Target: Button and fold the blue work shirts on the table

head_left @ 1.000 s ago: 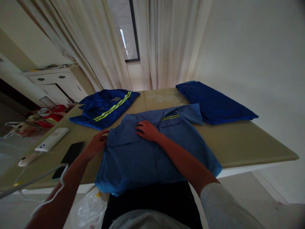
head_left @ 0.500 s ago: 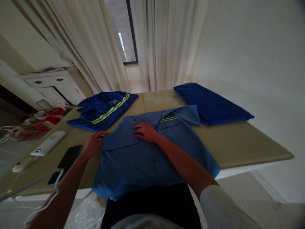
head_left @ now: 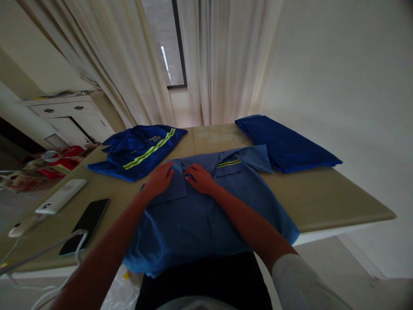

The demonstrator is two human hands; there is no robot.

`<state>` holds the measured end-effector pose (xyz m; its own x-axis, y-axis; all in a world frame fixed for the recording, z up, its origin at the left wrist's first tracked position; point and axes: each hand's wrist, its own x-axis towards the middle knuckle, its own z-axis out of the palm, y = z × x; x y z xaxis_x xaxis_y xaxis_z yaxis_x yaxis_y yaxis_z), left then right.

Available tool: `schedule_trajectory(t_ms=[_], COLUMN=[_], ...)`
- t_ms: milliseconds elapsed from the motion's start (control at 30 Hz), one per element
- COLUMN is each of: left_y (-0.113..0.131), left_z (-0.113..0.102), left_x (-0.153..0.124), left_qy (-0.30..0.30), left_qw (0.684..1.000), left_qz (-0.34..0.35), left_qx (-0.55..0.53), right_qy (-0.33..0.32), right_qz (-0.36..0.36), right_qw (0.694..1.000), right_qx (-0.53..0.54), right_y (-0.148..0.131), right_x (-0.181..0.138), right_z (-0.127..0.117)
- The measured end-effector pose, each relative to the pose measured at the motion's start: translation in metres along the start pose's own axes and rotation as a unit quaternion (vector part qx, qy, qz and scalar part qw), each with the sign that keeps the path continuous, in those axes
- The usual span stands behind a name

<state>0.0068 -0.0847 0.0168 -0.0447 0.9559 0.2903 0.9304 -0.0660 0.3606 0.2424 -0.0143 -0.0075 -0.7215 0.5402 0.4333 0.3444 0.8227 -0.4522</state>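
Note:
A blue-grey work shirt [head_left: 190, 228] lies spread in front of me, its lower edge hanging over the table's near side. Its left part is folded inward over the front; on the other side show a chest pocket and a yellow-green stripe. My left hand [head_left: 160, 178] rests on the folded part near the collar, fingers stretched forward. My right hand [head_left: 200, 178] lies flat just right of it, fingers apart on the cloth by the fold's edge. Neither hand grips anything that I can see.
Beyond the shirt, a dark blue garment with a reflective stripe [head_left: 138, 150] lies at the left. Another folded blue garment [head_left: 290, 146] is at the right. A phone [head_left: 85, 226], a white power bank [head_left: 61, 196] and a white cable [head_left: 79, 252] occupy the table's left end.
My left hand has moved from the shirt's left edge inward and forward onto the folded part. The right hand stays in nearly the same place.

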Motion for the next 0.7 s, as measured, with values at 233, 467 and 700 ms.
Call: schedule_trajectory(t_ms=[233,467,700], left_y=[0.101,0.138,0.137], left_z=[0.075,0.115,0.113], left_x=[0.064,0.037,0.041], left_qy=[0.001,-0.003,-0.042], left_qw=[1.000,0.997,0.990], left_qz=[-0.002,0.066,0.123], left_qx=[0.008,0.036,0.057], right_qy=[0.192,0.318,0.242], right_qz=[0.192,0.468,0.600], right_qw=[0.962,0.806,0.731], right_qx=[-0.011,-0.176,-0.216], right_y=[0.035,0.107,0.137], right_x=[0.010,-0.032,-0.079], right_z=[-0.027,-0.128,-0.160])
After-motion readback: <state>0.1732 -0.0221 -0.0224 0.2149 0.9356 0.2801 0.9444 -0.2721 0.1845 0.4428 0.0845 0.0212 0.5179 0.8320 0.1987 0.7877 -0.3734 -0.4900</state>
